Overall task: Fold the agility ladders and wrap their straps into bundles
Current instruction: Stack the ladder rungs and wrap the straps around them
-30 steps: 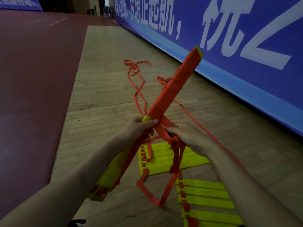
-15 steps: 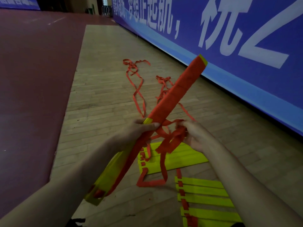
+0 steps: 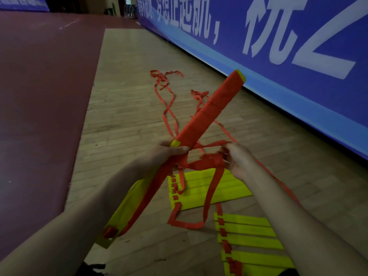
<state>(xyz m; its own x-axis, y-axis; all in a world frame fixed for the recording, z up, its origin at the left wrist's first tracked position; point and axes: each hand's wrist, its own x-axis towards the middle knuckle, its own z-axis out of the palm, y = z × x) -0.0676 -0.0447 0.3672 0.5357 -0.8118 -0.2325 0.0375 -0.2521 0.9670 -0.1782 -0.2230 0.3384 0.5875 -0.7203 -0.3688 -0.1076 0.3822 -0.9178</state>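
- I am gripping the bundle (image 3: 207, 114) of stacked yellow slats around its middle with my left hand (image 3: 169, 154), fingers curled round it, and holding it up off the floor at a slant, the far end pointing toward the blue banner (image 3: 278, 36).
- My right hand (image 3: 239, 162) is clutching a bunched length of orange strap (image 3: 209, 162) just beside the bundle, fingers closed round it, and the strap is running taut from there to the spot under my left thumb.
- The upper half of the bundle is showing tight orange turns from my left hand nearly to the tip, so I am judging that part as done.
- The lower half is showing bare yellow with one strap lying along it, so wrapping there is not yet done.
- A slack loop (image 3: 187, 224) is hanging below my hands and reaching the wooden floor (image 3: 129, 116).
- More loose straps (image 3: 167, 92) are trailing away in twists across the boards, well apart from my hands, and are waiting to be wound in.
- Two flat sets of yellow rungs (image 3: 209, 188) are lying on the floor beneath my arms, their orange side straps showing; these are looking neither stacked up nor wrapped.
- By my reckoning, I am about midway through this bundle, with the rest of the ladders left to do.
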